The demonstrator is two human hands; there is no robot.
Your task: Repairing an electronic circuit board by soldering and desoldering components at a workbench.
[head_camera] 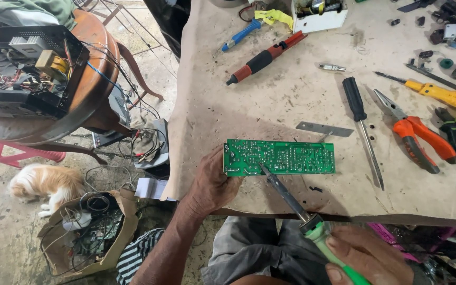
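Taking the board (279, 157) as the landmark: far to its left an opened black chassis (25, 71) sits on a round stool (93, 79), and below that a ginger-and-white cat (46, 183) lies on the floor beside a paper bag (88, 235) of wires

The left hand (212, 184) is closed on the board's left end, thumb on top, pinning it solder side up near the front edge of the table (270, 105). The right hand (365, 256), below and right of the board, grips the green handle of the iron (291, 200), whose tip touches the board's lower left area

To do this well, I judge the left hand should keep the board flat and unmoving, with its fingers clear of the hot shaft. The tip should rest on just one joint, as the neighbouring pads look close together

Right of the board lie a black screwdriver (362, 129) and orange pliers (415, 137); a metal strip (324, 129) lies above its right end
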